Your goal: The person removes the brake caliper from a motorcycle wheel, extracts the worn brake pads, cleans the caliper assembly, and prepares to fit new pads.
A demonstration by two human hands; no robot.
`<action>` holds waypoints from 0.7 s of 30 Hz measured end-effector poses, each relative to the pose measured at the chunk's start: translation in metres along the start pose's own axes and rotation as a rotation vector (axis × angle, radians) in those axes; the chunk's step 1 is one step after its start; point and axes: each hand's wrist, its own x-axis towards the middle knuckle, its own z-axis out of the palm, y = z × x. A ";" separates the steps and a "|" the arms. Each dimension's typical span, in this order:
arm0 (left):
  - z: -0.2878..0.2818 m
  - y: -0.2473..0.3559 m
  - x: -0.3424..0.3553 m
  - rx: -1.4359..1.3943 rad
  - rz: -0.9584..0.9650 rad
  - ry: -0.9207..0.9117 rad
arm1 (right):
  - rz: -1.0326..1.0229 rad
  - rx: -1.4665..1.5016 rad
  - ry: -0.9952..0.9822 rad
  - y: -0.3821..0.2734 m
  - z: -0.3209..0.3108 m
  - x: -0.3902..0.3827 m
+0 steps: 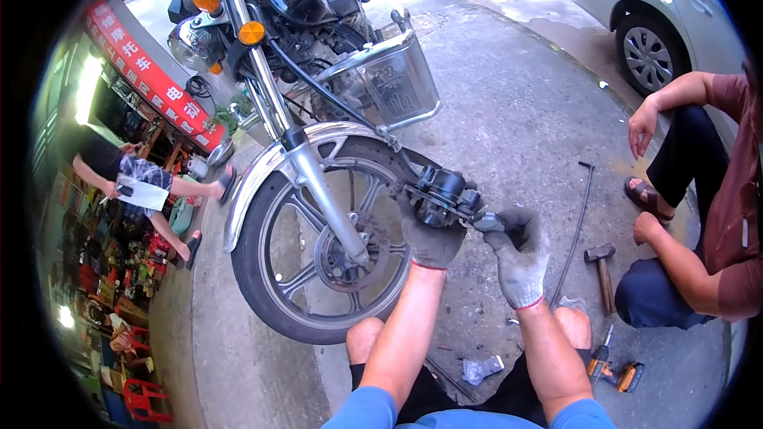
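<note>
In my gloved left hand [433,245] is a black brake caliper [442,184], lifted beside the right edge of the motorcycle's front wheel [262,280]. The fingers wrap it from below and behind. My right hand [522,260], also in a grey work glove, pinches a small flat grey piece [488,222] between thumb and fingers at the caliper's right side. Whether that piece touches the caliper or is apart from it, I cannot tell. A brake disc [380,266] sits at the wheel's hub behind the silver fork leg [324,205].
A hammer [606,282], a long thin bar [574,238], a cordless drill [602,356] and a crumpled plastic packet [482,369] lie on the concrete. A person [699,214] squats at right, near a silver car [675,0]. Another person [143,179] walks at left by a cluttered shop.
</note>
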 end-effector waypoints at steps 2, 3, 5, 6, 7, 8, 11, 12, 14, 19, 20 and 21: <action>-0.009 0.002 0.001 -0.146 -0.030 -0.146 | 0.023 0.005 0.014 0.001 -0.005 -0.001; -0.006 0.001 -0.003 -0.056 0.018 -0.006 | 0.045 0.003 0.033 0.002 -0.010 -0.001; -0.005 0.001 -0.006 0.037 0.068 0.136 | 0.072 -0.017 0.045 0.011 -0.015 0.000; -0.005 0.003 -0.008 0.021 0.081 0.128 | 0.094 -0.036 0.054 0.013 -0.016 -0.001; -0.005 0.005 -0.009 0.005 0.093 0.120 | 0.097 -0.034 0.052 0.014 -0.017 -0.002; -0.006 0.006 -0.010 0.006 0.095 0.123 | 0.107 -0.054 0.048 0.015 -0.018 -0.003; -0.010 0.009 -0.011 -0.009 0.082 0.121 | 0.107 -0.070 0.063 0.025 -0.023 -0.006; -0.012 0.010 -0.011 -0.004 0.086 0.112 | 0.094 -0.068 0.083 0.029 -0.025 -0.006; -0.015 0.011 -0.011 0.000 0.093 0.108 | 0.090 -0.093 0.083 0.036 -0.033 -0.005; -0.019 0.012 -0.010 -0.042 0.103 0.020 | 0.094 -0.092 0.161 0.045 -0.045 0.002; -0.021 0.013 -0.010 -0.060 0.100 0.039 | 0.110 -0.113 0.164 0.052 -0.053 0.005; -0.022 0.018 -0.009 0.019 0.088 0.047 | 0.101 -0.184 0.161 0.061 -0.063 0.009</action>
